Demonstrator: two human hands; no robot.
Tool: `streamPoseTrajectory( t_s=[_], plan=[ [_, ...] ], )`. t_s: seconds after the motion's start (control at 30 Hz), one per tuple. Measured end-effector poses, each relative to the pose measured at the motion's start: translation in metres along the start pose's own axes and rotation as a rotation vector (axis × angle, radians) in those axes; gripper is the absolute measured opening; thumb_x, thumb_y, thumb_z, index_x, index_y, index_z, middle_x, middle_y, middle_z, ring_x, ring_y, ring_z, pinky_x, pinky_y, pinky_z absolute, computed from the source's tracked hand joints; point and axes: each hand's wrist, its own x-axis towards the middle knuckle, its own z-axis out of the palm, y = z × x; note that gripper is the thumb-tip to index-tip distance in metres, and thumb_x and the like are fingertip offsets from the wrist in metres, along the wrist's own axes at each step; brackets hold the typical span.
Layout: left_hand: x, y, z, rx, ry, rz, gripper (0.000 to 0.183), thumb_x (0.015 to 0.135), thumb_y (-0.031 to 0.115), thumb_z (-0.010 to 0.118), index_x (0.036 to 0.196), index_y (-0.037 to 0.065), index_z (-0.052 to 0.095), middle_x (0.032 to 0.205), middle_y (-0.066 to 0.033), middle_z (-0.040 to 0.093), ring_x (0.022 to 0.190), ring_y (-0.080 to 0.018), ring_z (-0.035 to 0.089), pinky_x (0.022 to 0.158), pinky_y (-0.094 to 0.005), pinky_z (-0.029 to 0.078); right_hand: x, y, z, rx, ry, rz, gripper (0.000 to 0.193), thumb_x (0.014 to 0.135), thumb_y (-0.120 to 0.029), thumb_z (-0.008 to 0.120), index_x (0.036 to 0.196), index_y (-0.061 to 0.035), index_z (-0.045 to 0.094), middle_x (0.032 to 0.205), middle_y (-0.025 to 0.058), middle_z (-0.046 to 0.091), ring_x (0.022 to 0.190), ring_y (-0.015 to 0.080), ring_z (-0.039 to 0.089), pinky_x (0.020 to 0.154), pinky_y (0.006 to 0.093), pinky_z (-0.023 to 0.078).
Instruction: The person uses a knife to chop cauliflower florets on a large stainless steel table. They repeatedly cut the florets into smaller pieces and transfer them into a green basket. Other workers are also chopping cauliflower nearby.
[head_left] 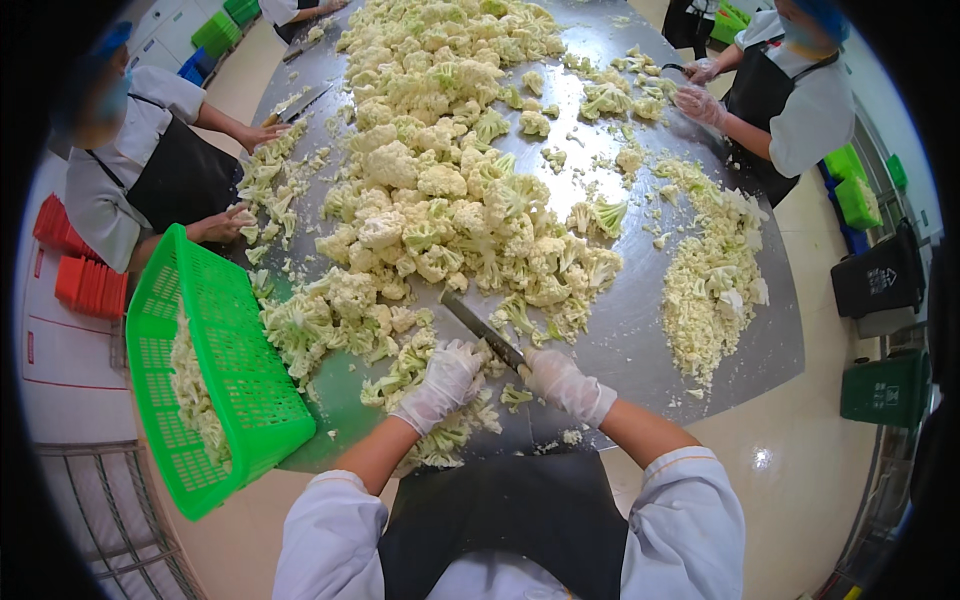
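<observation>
My right hand (567,384), in a clear plastic glove, is closed around the handle of a knife (482,328). The dark blade slants up and left, its tip near the large cauliflower heap (430,190). Just left of the blade, my gloved left hand (446,384) is closed on a small cauliflower piece (491,362), mostly hidden by the fingers. Cut cauliflower stems and florets (455,432) lie under and around my left hand. A loose greenish piece (515,397) rests on the metal table (620,350) between my hands.
A green perforated basket (250,350) holding cauliflower bits tilts at the table's left edge. Crumbled trimmings (710,290) are piled on the right. One co-worker (150,150) stands at left, another (790,110) at right, and a third is partly visible far left. Bins (885,385) stand beyond the table.
</observation>
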Motion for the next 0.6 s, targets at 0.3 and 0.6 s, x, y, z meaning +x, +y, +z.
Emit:
streamPoseTrajectory(
  t_s=[0.3, 0.6],
  plan=[
    [0.027, 0.0, 0.005, -0.229, 0.278, -0.167, 0.029, 0.066, 0.018, 0.059, 0.091, 0.005, 0.051, 0.087, -0.0133, 0.05, 0.083, -0.029, 0.046, 0.071, -0.0378, 0.038, -0.077, 0.017, -0.008, -0.045, 0.334, 0.166, 0.015, 0.078, -0.019, 0.048, 0.078, -0.004, 0.047, 0.056, 0.0182, 0.053, 0.056, 0.0356, 0.053, 0.05, 0.0425, 0.042],
    [0.057, -0.001, 0.039, -0.21, 0.103, -0.257, 0.043, 0.065, 0.022, 0.06, 0.102, 0.005, 0.047, 0.101, -0.0147, 0.047, 0.095, -0.0296, 0.044, 0.08, -0.0386, 0.034, -0.062, 0.018, -0.023, -0.05, 0.059, 0.273, 0.02, 0.078, -0.02, 0.043, 0.082, -0.001, 0.048, 0.068, 0.0216, 0.055, 0.069, 0.0372, 0.054, 0.062, 0.044, 0.042]
  ],
)
